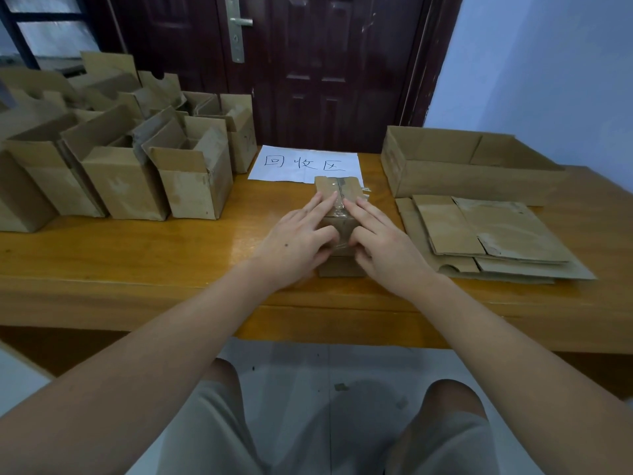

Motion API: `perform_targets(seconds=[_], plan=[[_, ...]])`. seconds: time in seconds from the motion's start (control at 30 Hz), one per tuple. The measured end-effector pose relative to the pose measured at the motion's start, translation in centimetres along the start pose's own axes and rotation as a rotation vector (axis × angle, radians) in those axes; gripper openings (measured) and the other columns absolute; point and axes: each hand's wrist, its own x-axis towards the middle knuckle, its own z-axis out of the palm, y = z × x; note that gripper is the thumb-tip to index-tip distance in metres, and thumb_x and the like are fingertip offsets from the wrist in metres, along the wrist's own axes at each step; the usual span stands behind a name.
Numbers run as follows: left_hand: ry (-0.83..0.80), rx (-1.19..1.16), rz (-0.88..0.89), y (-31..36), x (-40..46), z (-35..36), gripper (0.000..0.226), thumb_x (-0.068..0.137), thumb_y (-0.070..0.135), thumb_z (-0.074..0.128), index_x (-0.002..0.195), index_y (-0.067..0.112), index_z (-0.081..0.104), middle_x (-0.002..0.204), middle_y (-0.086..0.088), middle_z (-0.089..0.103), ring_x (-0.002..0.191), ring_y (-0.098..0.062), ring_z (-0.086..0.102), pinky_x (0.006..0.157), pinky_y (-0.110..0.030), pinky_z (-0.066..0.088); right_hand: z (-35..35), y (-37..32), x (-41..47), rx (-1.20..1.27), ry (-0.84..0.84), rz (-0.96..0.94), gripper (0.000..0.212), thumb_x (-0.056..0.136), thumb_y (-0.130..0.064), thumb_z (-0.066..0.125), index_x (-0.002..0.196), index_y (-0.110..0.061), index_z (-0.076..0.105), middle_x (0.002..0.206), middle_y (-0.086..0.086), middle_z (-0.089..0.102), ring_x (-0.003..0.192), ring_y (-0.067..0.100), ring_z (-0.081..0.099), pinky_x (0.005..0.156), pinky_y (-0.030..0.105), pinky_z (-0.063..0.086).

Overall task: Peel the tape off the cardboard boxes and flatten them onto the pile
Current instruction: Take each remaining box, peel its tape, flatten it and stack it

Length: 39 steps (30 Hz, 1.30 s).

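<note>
The step in hand appears to be locating the tape end. A small sealed box (337, 214) stands at the middle of the table (137, 255), just in front of a white paper sign (305, 164). A strip of clear tape (339, 204) runs along its top seam. The left hand (294, 241) and right hand (387, 245) rest on the box, forefingers extended flat beside the tape, thumbs tucked at the near edge; whether either thumb pinches the tape cannot be told. The next move likely calls for lifting a tape edge. Open-topped boxes (120, 166) crowd the left end; their contents are not visible. At the right end, a shallow carton (462, 166) appears empty, the flattened pile (489, 234) before it.
</note>
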Motion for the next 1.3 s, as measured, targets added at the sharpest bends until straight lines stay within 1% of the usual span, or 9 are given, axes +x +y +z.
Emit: perform_targets(seconds=[0.23,0.4,0.6,0.73,0.83,1.0,1.13,1.23,1.3], plan=[[0.107,0.049,0.096,-0.2,-0.4,0.6,0.005,0.092,0.027,0.073,0.089,0.026,0.077,0.166,-0.01,0.03,0.156,-0.03,0.022,0.117,-0.05,0.036,-0.2,-0.1,0.1,0.057,-0.001,0.016,0.009,0.086,-0.008,0.071,0.083,-0.013,0.064,0.159,0.011,0.041,0.153,0.027,0.027,0.119,0.038,0.035],[0.2,0.095,0.147,0.0,-0.8,1.2,0.011,0.094,0.022,0.069,0.093,0.019,0.079,0.153,-0.011,0.05,0.146,-0.03,0.04,0.118,-0.046,0.032,0.0,-0.8,0.3,0.066,-0.011,0.072,0.018,0.088,-0.018,0.073,0.104,-0.014,0.065,0.161,0.011,0.037,0.154,0.027,0.022,0.121,0.038,0.031],[0.228,0.041,0.101,0.9,-0.8,1.6,0.018,0.099,0.025,0.061,0.095,0.019,0.077,0.151,-0.013,0.052,0.145,-0.031,0.04,0.118,-0.046,0.032,0.8,-1.5,0.5,0.025,-0.032,0.154,0.037,0.086,-0.022,0.078,0.119,-0.014,0.064,0.164,0.013,0.031,0.156,0.031,0.015,0.12,0.043,0.032],[0.212,0.019,0.085,1.0,-0.8,1.5,0.02,0.102,0.03,0.054,0.1,0.022,0.072,0.152,-0.01,0.052,0.147,-0.029,0.039,0.117,-0.045,0.032,0.6,-1.3,0.7,0.07,-0.024,0.164,0.021,0.091,-0.016,0.073,0.11,-0.012,0.065,0.163,0.013,0.033,0.155,0.031,0.016,0.121,0.043,0.029],[0.223,-0.005,0.096,0.2,-0.5,0.8,0.014,0.097,0.032,0.064,0.107,0.021,0.067,0.149,-0.005,0.056,0.144,-0.023,0.045,0.117,-0.042,0.033,0.2,-1.2,0.8,0.103,-0.017,0.155,0.004,0.096,-0.016,0.067,0.094,-0.014,0.063,0.163,0.011,0.034,0.156,0.029,0.017,0.122,0.044,0.031],[0.08,0.027,0.072,-0.7,0.0,-0.4,0.047,0.081,0.039,0.084,0.12,0.021,0.064,0.15,0.001,0.055,0.142,-0.018,0.046,0.12,-0.036,0.029,-0.4,-1.4,0.9,0.091,-0.046,0.175,0.007,0.101,-0.021,0.06,0.094,-0.019,0.059,0.166,0.006,0.027,0.157,0.023,0.009,0.123,0.035,0.022],[0.185,0.04,0.122,-0.7,0.3,0.0,0.011,0.093,0.02,0.071,0.103,0.016,0.073,0.141,-0.004,0.064,0.133,-0.02,0.057,0.114,-0.04,0.043,-0.8,-1.6,0.9,0.112,-0.063,0.157,0.015,0.099,-0.02,0.061,0.089,-0.024,0.051,0.166,0.007,0.028,0.157,0.022,0.009,0.123,0.034,0.022],[0.205,0.05,0.122,-0.3,0.2,0.1,0.012,0.098,0.021,0.063,0.1,0.018,0.074,0.139,-0.006,0.064,0.133,-0.022,0.058,0.111,-0.043,0.046,-1.2,-1.5,0.9,0.099,-0.1,0.194,0.014,0.095,-0.017,0.066,0.099,-0.022,0.054,0.166,0.004,0.028,0.157,0.02,0.01,0.122,0.036,0.025],[0.201,0.068,0.122,0.0,0.0,0.2,0.014,0.1,0.024,0.059,0.098,0.02,0.073,0.142,-0.007,0.062,0.137,-0.023,0.055,0.112,-0.044,0.044,-1.3,-1.3,1.0,0.098,-0.106,0.22,0.027,0.093,-0.014,0.069,0.114,-0.022,0.054,0.166,0.0,0.028,0.156,0.018,0.014,0.12,0.037,0.027]])
